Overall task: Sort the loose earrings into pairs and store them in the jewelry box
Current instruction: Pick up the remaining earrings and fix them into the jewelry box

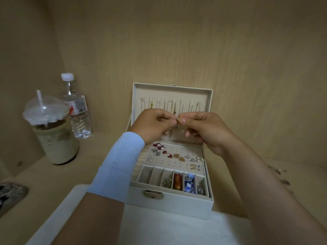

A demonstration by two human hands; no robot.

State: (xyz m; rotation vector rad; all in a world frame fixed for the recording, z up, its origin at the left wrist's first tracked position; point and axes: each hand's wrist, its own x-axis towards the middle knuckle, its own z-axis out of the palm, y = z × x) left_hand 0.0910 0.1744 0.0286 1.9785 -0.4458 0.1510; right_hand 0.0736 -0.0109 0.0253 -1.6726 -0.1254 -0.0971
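A cream jewelry box [169,203] stands open in front of me, its lid [172,91] upright with hooks along the inside. Both hands are raised before the lid. My left hand [152,123] and my right hand [205,129] together pinch a small gold dangling earring [178,121] between their fingertips. Stud earrings [160,149] in red, silver, gold and pearl sit on the perforated pad of the tray. Below it, narrow compartments hold an orange piece [177,182], blue stones [189,183] and small silver pieces.
An iced drink cup [53,131] with a domed lid and a water bottle [77,110] stand at the left. A white cloth [159,227] lies under the box. Several loose earrings [279,171] lie on the shelf at the right. A dark object [10,195] sits at the left edge.
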